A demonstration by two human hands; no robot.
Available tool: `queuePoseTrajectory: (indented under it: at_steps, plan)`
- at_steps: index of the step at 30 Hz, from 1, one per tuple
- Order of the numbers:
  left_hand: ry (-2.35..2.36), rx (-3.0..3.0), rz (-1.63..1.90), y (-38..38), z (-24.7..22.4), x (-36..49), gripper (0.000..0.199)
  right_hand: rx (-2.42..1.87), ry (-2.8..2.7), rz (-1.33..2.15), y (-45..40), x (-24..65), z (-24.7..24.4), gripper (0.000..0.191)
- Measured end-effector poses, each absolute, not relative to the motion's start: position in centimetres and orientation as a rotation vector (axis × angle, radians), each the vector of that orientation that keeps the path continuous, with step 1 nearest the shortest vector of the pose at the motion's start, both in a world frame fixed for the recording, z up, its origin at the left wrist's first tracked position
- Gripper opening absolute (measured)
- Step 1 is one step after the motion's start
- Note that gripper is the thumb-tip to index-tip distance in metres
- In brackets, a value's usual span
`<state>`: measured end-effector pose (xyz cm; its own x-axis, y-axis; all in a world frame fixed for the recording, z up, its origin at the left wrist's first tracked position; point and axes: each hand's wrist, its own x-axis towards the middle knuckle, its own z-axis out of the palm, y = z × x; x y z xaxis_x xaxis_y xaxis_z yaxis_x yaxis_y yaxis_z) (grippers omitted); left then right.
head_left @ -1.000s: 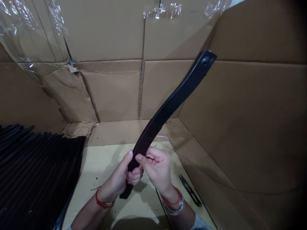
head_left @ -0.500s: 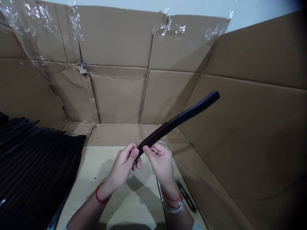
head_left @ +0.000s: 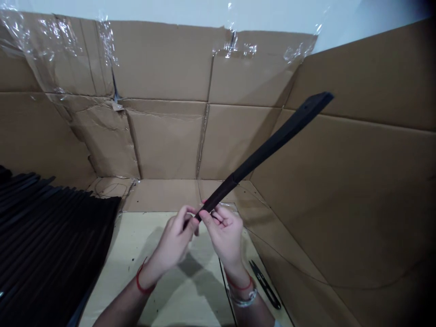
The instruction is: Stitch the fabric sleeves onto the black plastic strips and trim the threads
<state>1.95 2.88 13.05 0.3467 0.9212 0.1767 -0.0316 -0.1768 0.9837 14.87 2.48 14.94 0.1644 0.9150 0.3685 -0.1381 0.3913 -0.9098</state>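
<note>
A long, dark, slightly curved strip [head_left: 269,147] slants up to the right in front of the cardboard. Its far end is broader and shows a small dark spot, perhaps a hole. My left hand [head_left: 179,231] pinches the near end between thumb and fingers. Just above it, my right hand [head_left: 223,229] grips the same strip, thumb on top. Both hands are close together over the pale work surface. What the strip is made of, I cannot tell.
Many similar dark strips [head_left: 57,245] lie stacked at the left. Black thread snips [head_left: 265,286] rest on the pale surface [head_left: 143,281] to the right of my right wrist. Cardboard walls [head_left: 166,141] patched with clear tape rise behind and at both sides. A thin thread trails along the right.
The strip has turned, now showing its broader face, and its far end has swung higher and farther right. Both hands still hold the near end.
</note>
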Motion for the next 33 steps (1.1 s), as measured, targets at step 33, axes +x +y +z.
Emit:
queuePoseTrajectory:
  at_steps: [33]
  plan:
    - [0.715, 1.282, 0.874, 2.6, 12.8, 2.1, 0.057, -0.714, -1.297, 1.219, 3.7, 14.7, 14.4, 0.041]
